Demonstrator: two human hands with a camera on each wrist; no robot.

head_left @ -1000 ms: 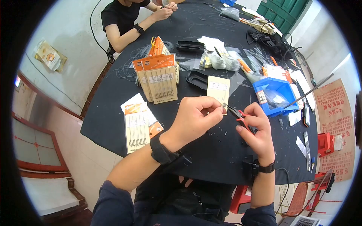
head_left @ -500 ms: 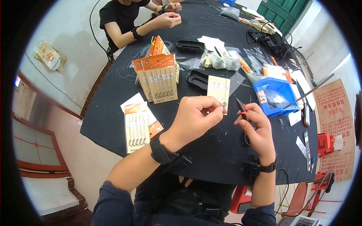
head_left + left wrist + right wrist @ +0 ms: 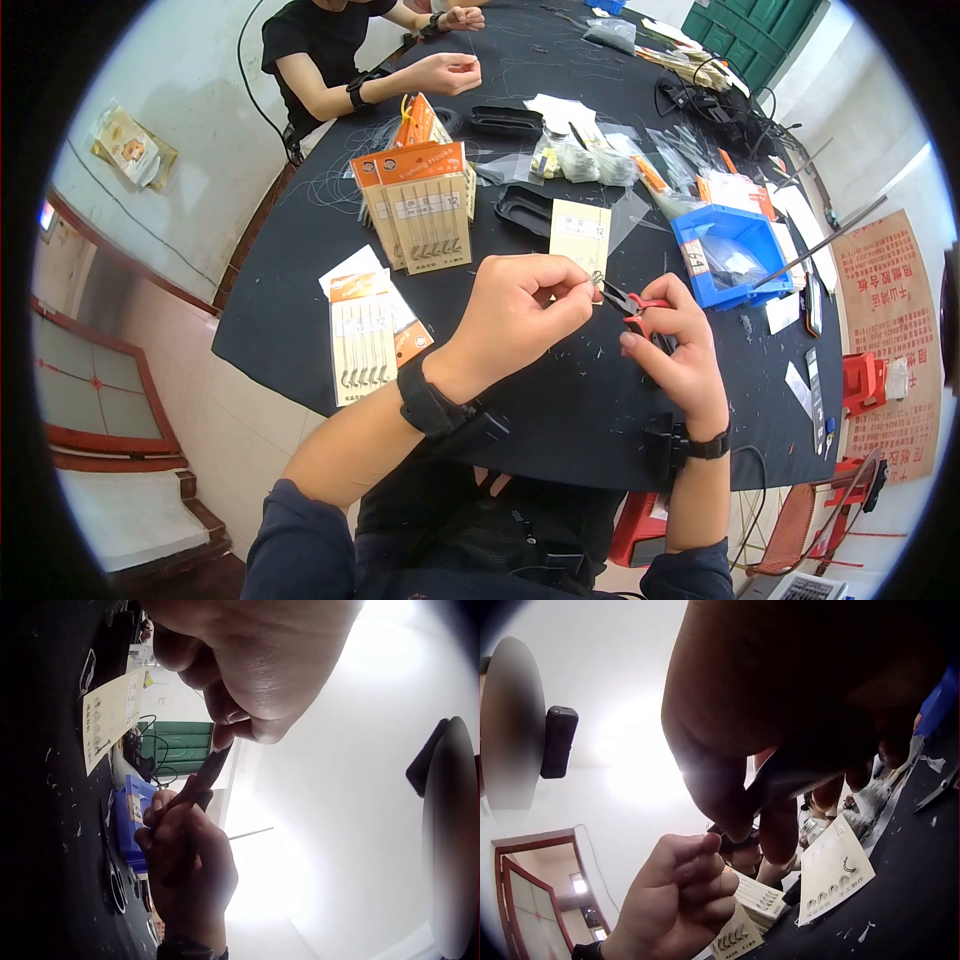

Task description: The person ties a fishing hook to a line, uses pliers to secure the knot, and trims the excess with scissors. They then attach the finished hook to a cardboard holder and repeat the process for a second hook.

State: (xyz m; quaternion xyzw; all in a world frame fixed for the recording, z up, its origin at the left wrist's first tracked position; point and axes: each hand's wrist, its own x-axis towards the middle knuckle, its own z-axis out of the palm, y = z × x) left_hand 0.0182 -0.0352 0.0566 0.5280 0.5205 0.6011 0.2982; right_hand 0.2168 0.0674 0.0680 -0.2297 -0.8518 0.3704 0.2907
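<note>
The slim dark-jawed pliers with red handles (image 3: 636,308) are up over the black cloth-covered table (image 3: 560,400), and their tips have come back to the left fingertips after standing apart from them half a second ago. That brings both hands to one spot again, just in front of the pale yellow card with printed lettering (image 3: 580,235); whether the tips touch skin or the piece there cannot be told. The left hand (image 3: 525,310) pinches a tiny piece, too small to make out, between thumb and forefinger, its other fingers curled in. The right hand (image 3: 690,350) grips the pliers, fingers curled round the handles and thumb on the near side. The left forearm slants in from the lower left, back of the hand up; the right forearm rises nearly upright from the lower right, the pliers pointing left toward the other hand. A dark fishing hook (image 3: 849,864) shows on the card in the right wrist view. Beyond the right hand sits the blue plastic bin (image 3: 722,296); left of the hands lies an orange-topped packet of hooks (image 3: 362,340).
</note>
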